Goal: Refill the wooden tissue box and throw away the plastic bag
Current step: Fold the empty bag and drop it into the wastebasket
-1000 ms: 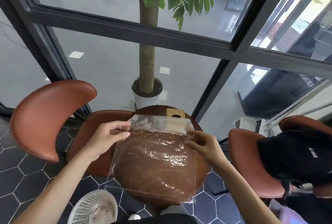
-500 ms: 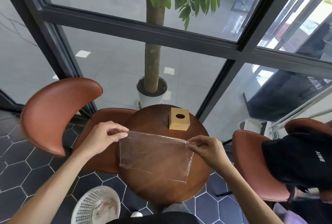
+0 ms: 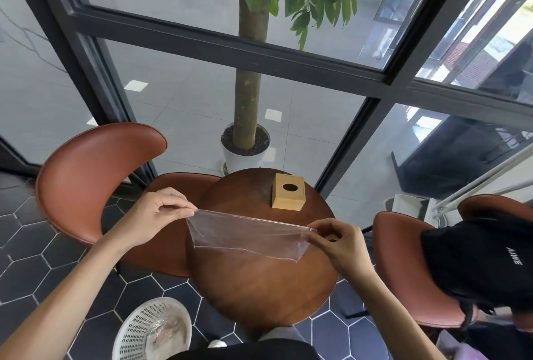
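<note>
A clear, empty plastic bag (image 3: pixel 245 237) is stretched flat above the round wooden table (image 3: pixel 259 287). My left hand (image 3: pixel 157 211) pinches its left top corner and my right hand (image 3: pixel 336 240) pinches its right top corner. The wooden tissue box (image 3: pixel 288 196), with an oval hole in its top, stands upright at the table's far side, beyond the bag and apart from both hands. A white perforated waste basket (image 3: pixel 150 331) with clear plastic in it stands on the floor at the lower left, below my left forearm.
Brown leather chairs stand left (image 3: pixel 86 175) and right (image 3: pixel 409 267) of the table; the right one carries a black bag (image 3: pixel 484 258). A potted tree (image 3: pixel 245 146) stands behind the glass wall. The floor has dark hexagonal tiles.
The bag has been lowered and pulled taut into a narrower strip between my hands. The tissue box, hidden behind the bag a second ago, is now in plain view.
</note>
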